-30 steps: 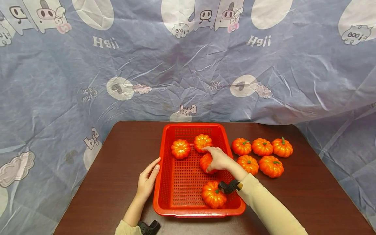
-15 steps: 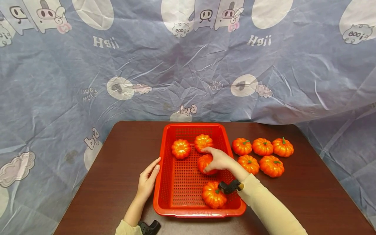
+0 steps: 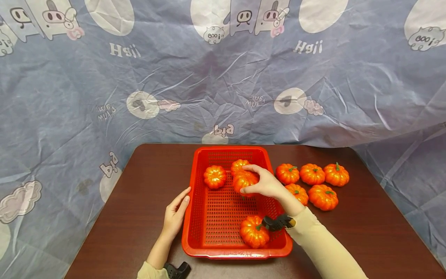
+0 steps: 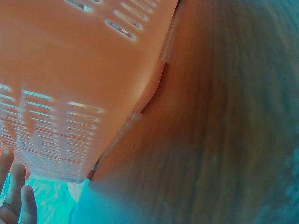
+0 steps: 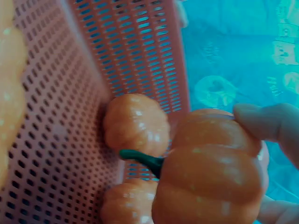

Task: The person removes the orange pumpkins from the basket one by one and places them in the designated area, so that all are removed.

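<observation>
My right hand (image 3: 266, 185) grips a small orange pumpkin (image 3: 244, 183) between thumb and fingers, above the floor of a red perforated plastic basket (image 3: 237, 254). Seen from the right wrist, this held pumpkin (image 5: 210, 172) has its green stem pointing sideways. Two pumpkins without visible stems lie at the basket's far end, one to the left (image 3: 215, 177) and one (image 3: 239, 166) partly behind the held one. Another pumpkin (image 3: 254, 231), stem showing, sits in the near right corner beneath my right wrist. My left hand (image 3: 174, 215) touches the basket's left side with fingers extended.
Several pumpkins (image 3: 323, 197) stand in two rows on the brown table (image 3: 366, 232), right of the basket. Behind the table hangs a blue-grey printed cloth (image 3: 223, 77). Each wrist wears a black camera band (image 3: 277, 223).
My right hand has lifted the pumpkin from the basket floor and moved it slightly farther back, tipping its stem downward. The left hand stays against the basket.
</observation>
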Demonstrator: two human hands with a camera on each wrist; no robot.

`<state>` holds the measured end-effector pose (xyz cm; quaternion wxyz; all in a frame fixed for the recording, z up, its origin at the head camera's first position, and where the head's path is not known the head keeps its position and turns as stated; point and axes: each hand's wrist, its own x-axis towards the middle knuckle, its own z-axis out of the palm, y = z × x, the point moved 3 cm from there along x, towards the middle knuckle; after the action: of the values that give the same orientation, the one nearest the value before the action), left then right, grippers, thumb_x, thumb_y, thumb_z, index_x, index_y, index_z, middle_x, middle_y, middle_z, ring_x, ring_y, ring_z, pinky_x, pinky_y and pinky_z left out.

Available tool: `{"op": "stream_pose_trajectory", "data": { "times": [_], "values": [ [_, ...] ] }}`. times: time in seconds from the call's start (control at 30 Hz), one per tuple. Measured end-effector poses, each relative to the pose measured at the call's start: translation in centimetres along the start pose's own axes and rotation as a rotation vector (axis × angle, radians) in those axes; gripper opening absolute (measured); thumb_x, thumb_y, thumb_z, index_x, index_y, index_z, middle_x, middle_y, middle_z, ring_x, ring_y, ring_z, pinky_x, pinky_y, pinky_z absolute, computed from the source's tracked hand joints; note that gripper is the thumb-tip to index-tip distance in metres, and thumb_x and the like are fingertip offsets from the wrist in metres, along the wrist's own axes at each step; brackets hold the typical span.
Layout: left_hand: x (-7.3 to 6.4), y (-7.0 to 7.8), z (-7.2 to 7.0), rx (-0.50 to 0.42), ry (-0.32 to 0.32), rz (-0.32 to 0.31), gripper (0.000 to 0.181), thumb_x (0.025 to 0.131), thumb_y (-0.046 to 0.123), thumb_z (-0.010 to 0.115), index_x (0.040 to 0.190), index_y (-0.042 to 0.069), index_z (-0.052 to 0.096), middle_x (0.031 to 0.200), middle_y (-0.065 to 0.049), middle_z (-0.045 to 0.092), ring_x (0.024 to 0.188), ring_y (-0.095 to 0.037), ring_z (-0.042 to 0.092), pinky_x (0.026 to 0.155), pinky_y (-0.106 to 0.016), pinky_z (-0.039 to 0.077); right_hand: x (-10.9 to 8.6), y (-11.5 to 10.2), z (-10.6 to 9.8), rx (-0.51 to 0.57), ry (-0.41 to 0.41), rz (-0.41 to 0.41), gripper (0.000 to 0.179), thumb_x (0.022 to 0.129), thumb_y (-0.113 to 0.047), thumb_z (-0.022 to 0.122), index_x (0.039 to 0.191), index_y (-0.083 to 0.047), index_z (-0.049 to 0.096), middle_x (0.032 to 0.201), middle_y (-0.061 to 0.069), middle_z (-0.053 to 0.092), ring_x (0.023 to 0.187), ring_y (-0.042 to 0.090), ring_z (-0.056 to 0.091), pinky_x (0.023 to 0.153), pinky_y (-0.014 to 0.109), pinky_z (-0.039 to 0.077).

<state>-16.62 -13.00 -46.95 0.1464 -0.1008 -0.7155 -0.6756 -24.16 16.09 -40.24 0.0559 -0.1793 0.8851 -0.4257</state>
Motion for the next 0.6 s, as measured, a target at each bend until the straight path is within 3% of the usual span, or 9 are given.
{"op": "stream_pose_trajectory", "data": {
  "times": [0.27,0.43,0.6],
  "values": [
    [0.0,-0.1,0.1,-0.001,-0.006,-0.003,0.032,0.095,0.003,0.052,0.126,-0.006,0.056,0.127,-0.020,0.056,0.109,-0.004,0.054,0.088,-0.017,0.045,-1.3,-0.4,-3.1,0.134,0.082,0.046,0.078,0.068,-0.026,0.084,0.136,-0.012,0.048,0.123,0.013,0.054,0.099,0.027,0.055,0.082,0.037,0.046],
    [0.0,-0.1,0.1,0.017,0.000,-0.004,0.032,0.095,0.003,0.052,0.126,-0.005,0.056,0.127,-0.019,0.056,0.112,-0.004,0.053,0.091,-0.017,0.043,-2.4,0.5,-5.2,0.180,0.149,0.072,0.073,0.072,-0.022,0.082,0.137,-0.013,0.048,0.125,0.014,0.052,0.099,0.027,0.054,0.082,0.034,0.047],
    [0.0,-0.1,0.1,0.018,0.004,-0.011,0.032,0.095,0.004,0.052,0.126,-0.004,0.057,0.127,-0.018,0.056,0.111,-0.002,0.053,0.091,-0.016,0.042,-3.7,1.4,-7.1,0.277,0.166,0.103,0.068,0.078,-0.019,0.077,0.137,-0.009,0.045,0.122,0.015,0.053,0.093,0.022,0.058,0.077,0.029,0.050]
  ]
}}
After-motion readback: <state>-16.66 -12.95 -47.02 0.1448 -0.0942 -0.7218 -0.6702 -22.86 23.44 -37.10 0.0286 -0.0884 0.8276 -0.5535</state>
